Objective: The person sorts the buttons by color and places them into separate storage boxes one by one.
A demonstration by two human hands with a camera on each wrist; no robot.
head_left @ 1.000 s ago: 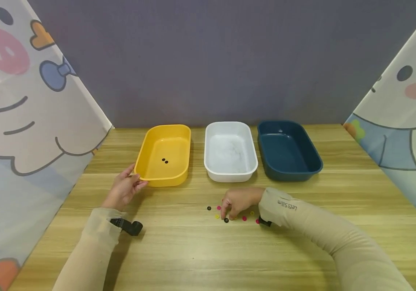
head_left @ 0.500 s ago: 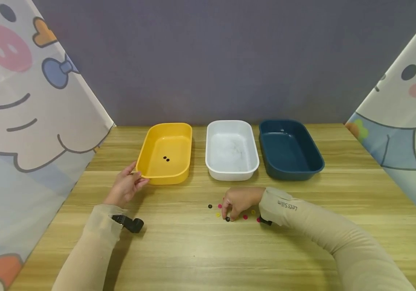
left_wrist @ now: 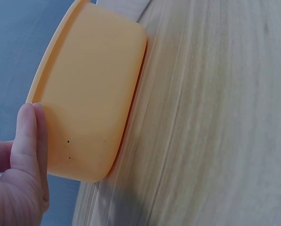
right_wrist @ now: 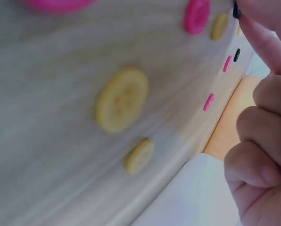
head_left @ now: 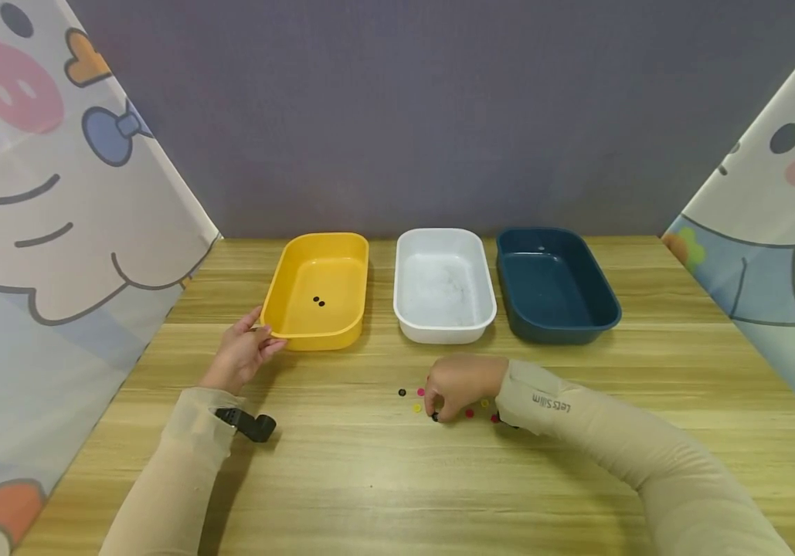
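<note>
At the near left corner of the yellow tray, my left hand grips the rim between thumb and fingers. The left wrist view shows the thumb against the tray's outer wall. Two black buttons lie on the tray floor. My right hand is down at the table among scattered buttons, pinching a black button between thumb and index finger, its other fingers curled in. Around it lie another black button, a pink button and yellow buttons; the hand hides part of the group.
A white tray stands in the middle of the back row, with a dark blue tray to its right. Behind them rises a grey partition. Printed cloth panels flank the wooden table.
The right thumb and index finger have closed in on the black button. The left hand keeps its hold on the yellow tray. The head view has shifted slightly.
</note>
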